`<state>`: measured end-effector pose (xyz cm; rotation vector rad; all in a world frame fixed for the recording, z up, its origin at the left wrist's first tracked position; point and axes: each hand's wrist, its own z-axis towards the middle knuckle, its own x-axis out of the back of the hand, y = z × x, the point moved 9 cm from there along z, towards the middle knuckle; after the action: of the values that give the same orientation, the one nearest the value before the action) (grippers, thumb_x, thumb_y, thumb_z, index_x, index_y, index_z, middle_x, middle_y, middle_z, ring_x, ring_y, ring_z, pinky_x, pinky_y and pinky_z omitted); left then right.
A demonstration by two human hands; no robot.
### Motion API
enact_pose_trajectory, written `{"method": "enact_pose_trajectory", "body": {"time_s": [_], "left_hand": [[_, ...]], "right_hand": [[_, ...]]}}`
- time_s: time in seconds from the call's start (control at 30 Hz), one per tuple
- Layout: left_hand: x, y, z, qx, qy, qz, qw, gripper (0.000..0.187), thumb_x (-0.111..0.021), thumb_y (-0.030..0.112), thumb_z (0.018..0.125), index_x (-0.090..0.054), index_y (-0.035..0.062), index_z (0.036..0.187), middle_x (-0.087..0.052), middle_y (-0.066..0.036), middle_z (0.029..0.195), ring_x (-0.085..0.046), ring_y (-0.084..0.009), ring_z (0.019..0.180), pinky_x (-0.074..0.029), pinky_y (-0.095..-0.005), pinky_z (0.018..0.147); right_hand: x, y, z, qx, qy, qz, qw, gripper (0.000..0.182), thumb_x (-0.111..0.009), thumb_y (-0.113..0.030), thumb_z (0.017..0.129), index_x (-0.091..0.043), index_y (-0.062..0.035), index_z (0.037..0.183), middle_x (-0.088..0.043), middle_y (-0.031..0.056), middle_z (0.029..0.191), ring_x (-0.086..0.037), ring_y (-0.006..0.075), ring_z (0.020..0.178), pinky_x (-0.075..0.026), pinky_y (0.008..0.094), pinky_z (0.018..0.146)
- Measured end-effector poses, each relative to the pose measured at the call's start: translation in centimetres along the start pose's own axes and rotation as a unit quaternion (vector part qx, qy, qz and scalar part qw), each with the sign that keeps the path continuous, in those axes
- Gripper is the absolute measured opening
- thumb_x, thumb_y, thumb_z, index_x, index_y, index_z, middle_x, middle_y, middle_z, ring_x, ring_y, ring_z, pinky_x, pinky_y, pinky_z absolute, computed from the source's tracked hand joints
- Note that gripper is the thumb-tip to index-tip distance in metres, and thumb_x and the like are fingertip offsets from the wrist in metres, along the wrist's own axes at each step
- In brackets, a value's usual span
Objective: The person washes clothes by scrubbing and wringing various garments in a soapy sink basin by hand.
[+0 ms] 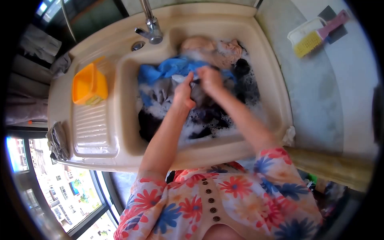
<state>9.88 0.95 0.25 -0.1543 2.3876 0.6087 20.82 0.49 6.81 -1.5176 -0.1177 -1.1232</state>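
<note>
Soapy water fills the basin of a beige sink (276,100), with several pieces of clothing in it. My left hand (184,94) is closed on a grey garment (162,91) near the middle of the basin. Close beside it, my right hand (210,79) is curled into a fist at the same cloth, smeared by motion. Behind both hands lies a blue garment (168,69). Peach-coloured cloth (226,54) is bunched at the back, and dark clothes (206,116) soak among the suds nearer to me.
A chrome faucet (152,30) rises behind the basin. On the left drainboard (92,132) stands a yellow plastic container (90,85). Grey cloth (58,140) hangs over the sink's left edge. To the right, a scrub brush (320,36) rests on a white soap dish (306,30).
</note>
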Motion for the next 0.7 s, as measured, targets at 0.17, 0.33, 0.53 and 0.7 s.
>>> {"method": "enact_pose_trajectory", "body": {"time_s": [0.17, 0.33, 0.53, 0.7], "left_hand": [[0.3, 9.5, -5.4, -0.171, -0.081, 0.195, 0.962, 0.022, -0.064, 0.014, 0.077, -0.057, 0.0053, 0.095, -0.059, -0.007, 0.084, -0.058, -0.0178, 0.073, -0.049, -0.0318, 0.065], [-0.3, 12.6, -9.1, -0.214, -0.085, 0.265, 0.936, 0.019, -0.059, 0.008, 0.080, -0.057, 0.0038, 0.098, -0.059, -0.006, 0.086, -0.057, -0.0148, 0.076, -0.048, -0.0273, 0.067], [-2.5, 13.4, -12.0, -0.245, -0.139, 0.202, 0.938, 0.021, -0.056, 0.009, 0.082, -0.057, 0.0037, 0.102, -0.059, -0.006, 0.088, -0.057, -0.0147, 0.079, -0.048, -0.0262, 0.069], [-8.8, 9.6, -13.1, -0.260, -0.186, 0.356, 0.878, 0.044, -0.062, 0.017, 0.078, -0.048, 0.0007, 0.117, -0.056, -0.010, 0.102, -0.056, -0.0148, 0.086, -0.047, -0.0266, 0.073]], "right_hand": [[9.3, 4.3, 1.9, 0.031, -0.135, -0.045, 0.989, 0.036, -0.061, -0.039, 0.076, -0.062, -0.0030, 0.072, -0.058, 0.0153, 0.067, -0.055, 0.0254, 0.061, -0.042, 0.0342, 0.056], [14.2, -2.7, 0.9, 0.008, -0.291, 0.126, 0.948, 0.020, -0.064, -0.023, 0.077, -0.058, -0.0042, 0.081, -0.053, -0.0013, 0.073, -0.047, 0.0072, 0.070, -0.039, 0.0221, 0.063], [17.3, -7.1, -0.5, 0.112, -0.365, 0.038, 0.923, 0.021, -0.065, -0.012, 0.071, -0.057, -0.0056, 0.090, -0.054, -0.0010, 0.084, -0.048, 0.0069, 0.079, -0.039, 0.0207, 0.072], [18.5, -10.9, 0.1, 0.155, -0.275, 0.107, 0.943, 0.009, -0.062, -0.009, 0.073, -0.059, -0.0026, 0.079, -0.056, -0.0002, 0.077, -0.049, 0.0075, 0.075, -0.039, 0.0195, 0.068]]}}
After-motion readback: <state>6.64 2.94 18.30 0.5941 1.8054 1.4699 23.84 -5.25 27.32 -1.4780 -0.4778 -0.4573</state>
